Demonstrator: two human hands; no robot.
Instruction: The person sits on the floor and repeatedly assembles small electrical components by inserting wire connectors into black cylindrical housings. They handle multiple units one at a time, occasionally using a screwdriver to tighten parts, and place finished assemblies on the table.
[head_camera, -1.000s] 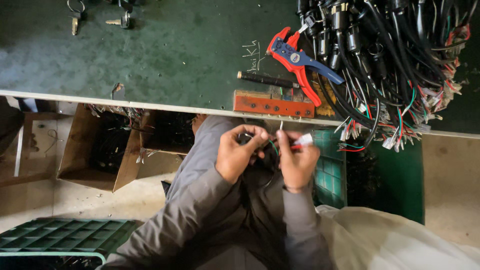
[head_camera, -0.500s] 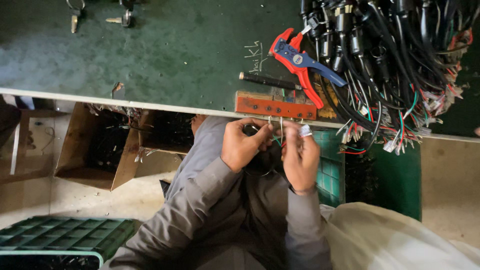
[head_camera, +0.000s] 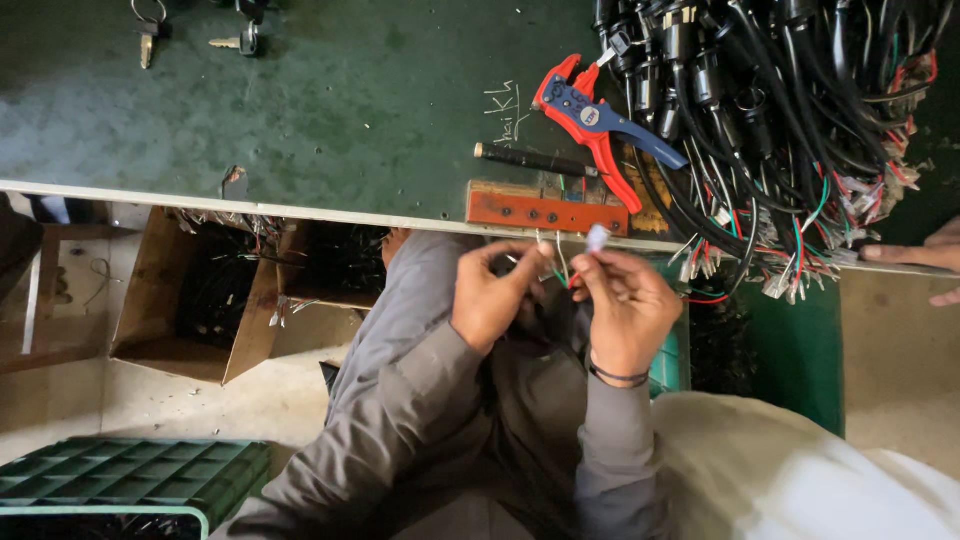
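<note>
Pinching thin wires (head_camera: 556, 268) below the bench edge (head_camera: 300, 212), left hand (head_camera: 492, 298) has drifted toward 3 o'clock. Right hand (head_camera: 628, 308) now lifts a white connector (head_camera: 596, 238) in its fingertips, toward 12; red-blue wire stripper (head_camera: 595, 125) untouched.

Small wiring workshop, harness assembly by the look of it. Worn green bench (head_camera: 330, 100) fills the top of the view, paint scuffed, chalk scribble on it. At 1 o'clock: big heap of black cable looms (head_camera: 790, 120) with coloured stripped ends hanging over the edge. Red-and-blue wire stripper (head_camera: 600, 125) at 12, touching the heap, black rod (head_camera: 535, 160) just beside it. Orange jig block (head_camera: 545, 210) on the bench edge. Keys (head_camera: 150, 30) at 11. Under the bench at 9: open cardboard box (head_camera: 190, 310) of wire parts. Green plastic crate (head_camera: 130, 480) at 7. Bare concrete floor (head_camera: 250, 400). Another person's hand (head_camera: 925, 260) at 3.
</note>
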